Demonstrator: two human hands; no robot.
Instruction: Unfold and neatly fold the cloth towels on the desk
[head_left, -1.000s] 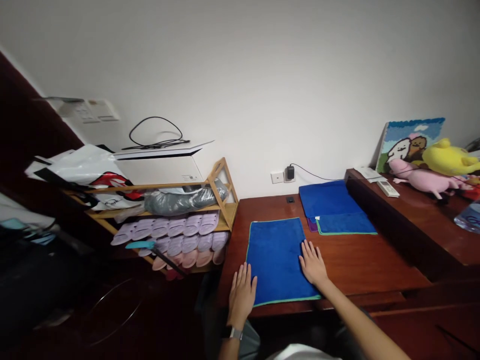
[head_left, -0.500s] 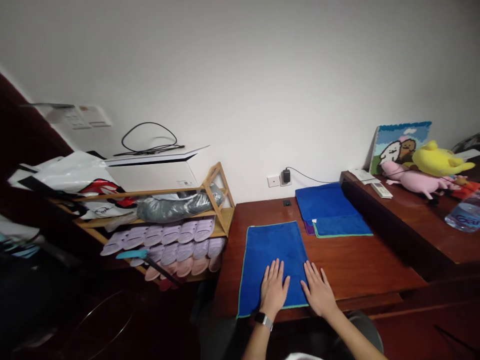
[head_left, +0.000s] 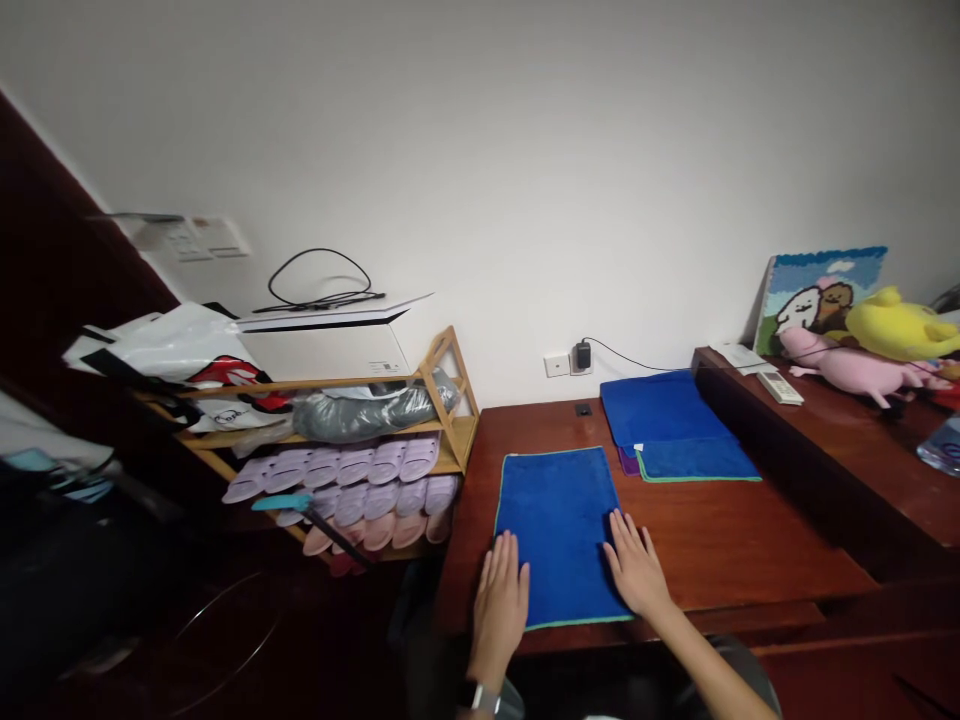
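A blue cloth (head_left: pixel 559 530) with green edging lies spread flat on the brown wooden table (head_left: pixel 705 535). My left hand (head_left: pixel 501 595) rests with fingers stretched over the cloth's left edge, near its front corner. On the cloth's right edge lies my right hand (head_left: pixel 634 565), palm down, its thumb pointing inward and the fingers extended. Neither hand grasps anything. Behind and to the right, more blue cloth (head_left: pixel 652 410) lies folded, with a bit of purple cloth (head_left: pixel 628 461) showing under its left corner.
Left of the table stands a wooden rack (head_left: pixel 457 420) with rows of lilac slippers (head_left: pixel 352 460) and a white box (head_left: pixel 330 350) on top. A higher surface at the right holds a remote control (head_left: pixel 780 388) and a pink plush toy (head_left: pixel 847 365). A black plug (head_left: pixel 583 354) sits in the wall.
My left hand has slid from the middle of the cloth to its left edge. My right hand stays on the right edge. The view has shifted slightly to the left.
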